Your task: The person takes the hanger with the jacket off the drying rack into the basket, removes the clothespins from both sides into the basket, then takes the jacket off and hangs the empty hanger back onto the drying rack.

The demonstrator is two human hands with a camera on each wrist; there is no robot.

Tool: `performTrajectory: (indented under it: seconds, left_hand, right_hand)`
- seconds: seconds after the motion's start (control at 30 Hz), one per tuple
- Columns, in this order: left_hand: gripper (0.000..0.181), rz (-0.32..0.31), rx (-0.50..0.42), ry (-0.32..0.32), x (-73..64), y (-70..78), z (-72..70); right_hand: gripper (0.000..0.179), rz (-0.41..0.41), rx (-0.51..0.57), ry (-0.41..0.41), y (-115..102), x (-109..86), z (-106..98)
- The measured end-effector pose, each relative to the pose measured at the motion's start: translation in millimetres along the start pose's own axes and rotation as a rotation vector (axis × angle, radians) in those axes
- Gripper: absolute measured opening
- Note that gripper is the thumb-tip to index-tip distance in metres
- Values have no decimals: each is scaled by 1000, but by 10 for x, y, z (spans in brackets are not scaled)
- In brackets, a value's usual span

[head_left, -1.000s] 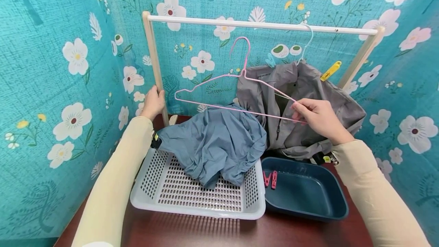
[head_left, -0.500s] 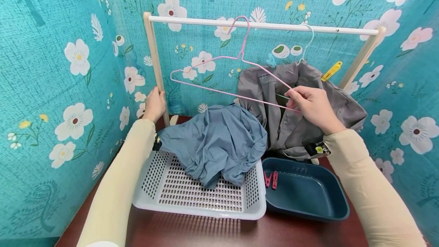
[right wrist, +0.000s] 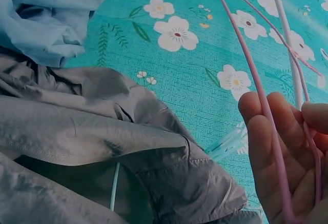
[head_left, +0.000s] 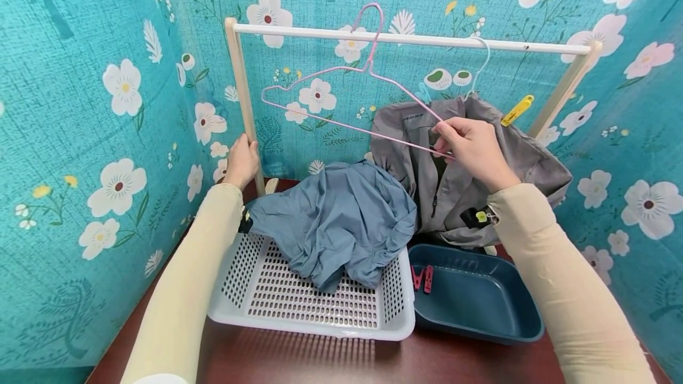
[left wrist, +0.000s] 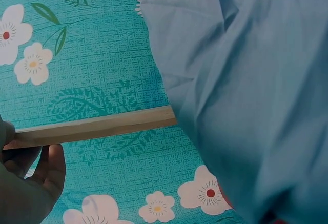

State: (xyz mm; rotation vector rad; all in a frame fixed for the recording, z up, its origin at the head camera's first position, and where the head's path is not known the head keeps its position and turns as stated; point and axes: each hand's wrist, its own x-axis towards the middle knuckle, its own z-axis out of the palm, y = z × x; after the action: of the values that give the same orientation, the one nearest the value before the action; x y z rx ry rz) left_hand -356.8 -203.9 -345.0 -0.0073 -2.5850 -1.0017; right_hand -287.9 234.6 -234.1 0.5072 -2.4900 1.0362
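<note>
Fingers (right wrist: 259,142) of the right hand (head_left: 475,150) pinch the pink hanger (head_left: 370,63) near one end, its hook up at the white rail (head_left: 416,40); the left hand (head_left: 242,160) grips the wooden post (head_left: 245,93).

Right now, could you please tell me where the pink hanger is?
In the head view, the right hand holds the pink hanger above the blue cloth; its hook overlaps the white rail, left of the blue hanger.
</note>
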Motion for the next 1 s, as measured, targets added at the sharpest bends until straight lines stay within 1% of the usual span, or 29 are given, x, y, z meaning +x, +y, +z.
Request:
performTrajectory:
  seconds: [0.2, 0.4, 0.57, 0.67, 0.77, 0.83, 0.9, 1.0]
  left_hand:
    - [30, -1, 4, -7, -9, -5, 0]
    - [30, -20, -2, -26, -1, -20, -13]
    - [31, -27, -8, -36, 8, -26, -32]
    - [32, -33, -17, -45, 12, -27, -37]
    - [32, -40, -23, -54, 6, -8, -43]
    - [32, -45, -26, -55, -1, 4, -46]
    - [32, -49, -31, -55, -8, 14, -47]
    - [33, -56, -33, -51, -13, 19, -43]
  right_hand:
    - [34, -1, -25, -7, 0, 68, 71]
    - [31, -4, -37, -45, -27, 67, 160]
    - [29, -39, -67, -61, -67, 66, 245]
    - [28, -61, -65, -67, -84, 73, 298]
    - [25, -54, -17, -81, -100, 71, 342]
    - [23, -39, 38, -98, -105, 74, 370]
    - [24, -28, 90, -117, -119, 81, 398]
    - [27, -35, 129, -140, -154, 98, 448]
